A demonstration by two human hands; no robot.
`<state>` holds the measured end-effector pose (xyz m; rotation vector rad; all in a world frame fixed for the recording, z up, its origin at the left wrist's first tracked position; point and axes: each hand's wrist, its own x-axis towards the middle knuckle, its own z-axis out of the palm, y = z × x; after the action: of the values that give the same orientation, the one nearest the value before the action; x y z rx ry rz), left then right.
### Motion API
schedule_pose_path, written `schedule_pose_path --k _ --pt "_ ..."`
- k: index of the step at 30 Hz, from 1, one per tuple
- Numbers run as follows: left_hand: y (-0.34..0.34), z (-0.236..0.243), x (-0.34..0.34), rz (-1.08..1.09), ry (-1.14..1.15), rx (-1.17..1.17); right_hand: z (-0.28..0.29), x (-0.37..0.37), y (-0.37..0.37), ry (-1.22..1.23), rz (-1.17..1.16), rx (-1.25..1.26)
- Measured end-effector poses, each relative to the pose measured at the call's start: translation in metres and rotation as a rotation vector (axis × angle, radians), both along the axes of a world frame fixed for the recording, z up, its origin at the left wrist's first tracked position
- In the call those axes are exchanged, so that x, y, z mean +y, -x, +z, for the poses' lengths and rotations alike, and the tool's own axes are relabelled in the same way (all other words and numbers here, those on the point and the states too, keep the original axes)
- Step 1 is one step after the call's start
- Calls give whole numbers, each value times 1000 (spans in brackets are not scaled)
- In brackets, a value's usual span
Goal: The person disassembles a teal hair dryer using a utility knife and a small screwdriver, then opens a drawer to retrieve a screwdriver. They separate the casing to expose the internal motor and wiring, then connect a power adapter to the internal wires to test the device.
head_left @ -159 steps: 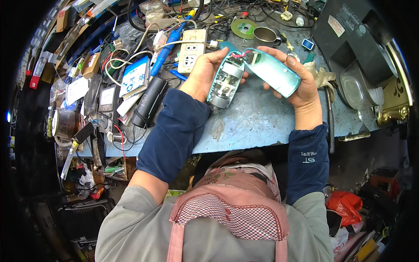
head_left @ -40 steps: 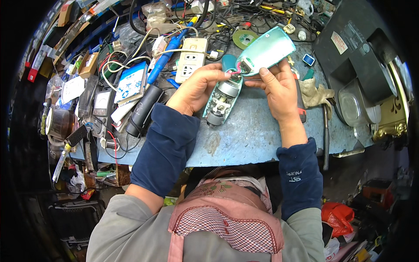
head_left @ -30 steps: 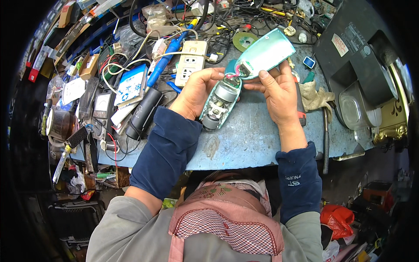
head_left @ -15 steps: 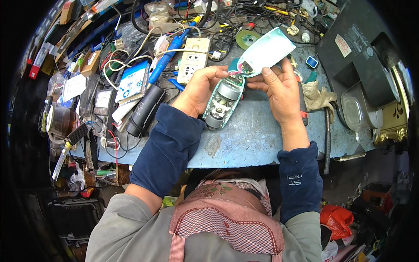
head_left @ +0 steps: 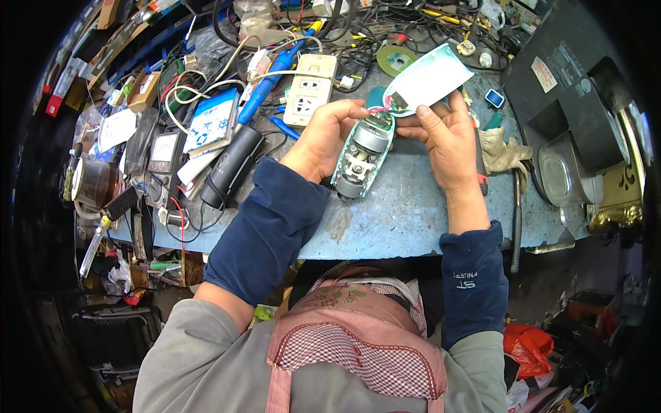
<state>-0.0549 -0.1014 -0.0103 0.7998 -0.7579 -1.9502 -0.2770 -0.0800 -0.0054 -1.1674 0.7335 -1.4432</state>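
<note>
Motor half (head_left: 361, 160) and cover (head_left: 428, 77) — splayed
Left hand (head_left: 322, 143) grips motor half, long axis near-far; right hand (head_left: 447, 146) grips cover — angled far-right.

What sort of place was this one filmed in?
Probably a small repair workshop, perhaps for electrical goods: an opened-up teal device is held at a worn blue bench, with a dial meter and a cream power strip among the clutter.

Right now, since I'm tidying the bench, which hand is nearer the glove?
Right. The right hand is just left of the glove, holding the cover; the left hand is farther left, holding the motor half.
</note>
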Motion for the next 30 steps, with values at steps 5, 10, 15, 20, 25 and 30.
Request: schedule_pose_path --k 5,10,15,20,25,30 --pt "1 3 1 15 -13 -24 0 0 0 -3 -8 6" --pt "1 0 0 9 -13 -19 -1 -1 1 -7 -8 10" --pt "0 0 -2 -4 -8 -23 -2 -2 2 -2 8 22" --pt "0 0 -1 0 -11 -22 -1 0 1 -5 2 27" --pt "0 -1 -1 18 -12 -15 0 1 0 6 11 25" --pt "7 11 9 71 45 -88 -1 1 2 31 17 14"
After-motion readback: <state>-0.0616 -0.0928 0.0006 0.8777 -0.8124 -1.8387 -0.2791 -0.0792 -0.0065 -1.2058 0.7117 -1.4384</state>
